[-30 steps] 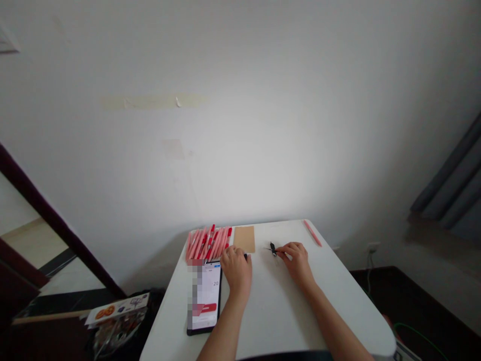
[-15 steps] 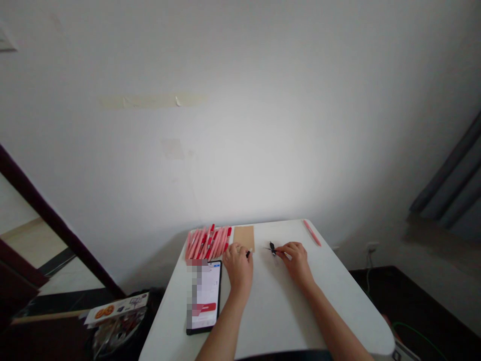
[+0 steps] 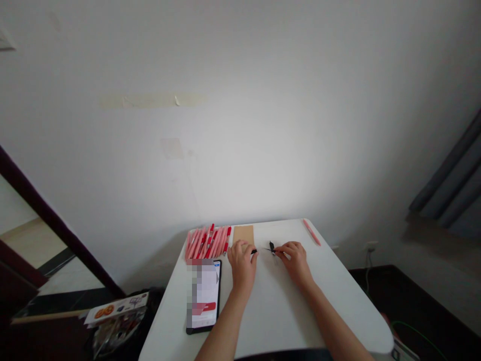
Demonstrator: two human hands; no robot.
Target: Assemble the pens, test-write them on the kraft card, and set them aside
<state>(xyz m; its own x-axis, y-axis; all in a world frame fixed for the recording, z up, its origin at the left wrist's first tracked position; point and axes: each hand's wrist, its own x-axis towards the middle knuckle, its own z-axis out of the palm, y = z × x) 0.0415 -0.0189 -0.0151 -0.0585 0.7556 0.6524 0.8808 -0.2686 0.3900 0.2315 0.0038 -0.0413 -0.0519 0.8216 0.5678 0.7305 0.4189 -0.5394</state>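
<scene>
My left hand (image 3: 243,263) is closed, pinching a small black tube-like piece (image 3: 254,251) between thumb and fingertips. Across a short gap, my right hand (image 3: 296,261) pinches a thin dark rod (image 3: 267,249), perhaps a pen refill, whose tip points left toward that piece. Beside the right fingertips lies a small black part (image 3: 271,245), with something clear or pale under it that is too small to make out. A brown card (image 3: 244,233) lies just behind my left hand, partly covered by it.
A pile of pink and red pens (image 3: 208,241) lies at the back left of the white table (image 3: 278,311). In front of it is a phone (image 3: 206,301) with its screen lit. One pink pen (image 3: 311,232) rests near the back right edge. The wall rises behind.
My left hand has moved right, bringing the black piece closer to the rod's tip. The right hand has hardly moved.
</scene>
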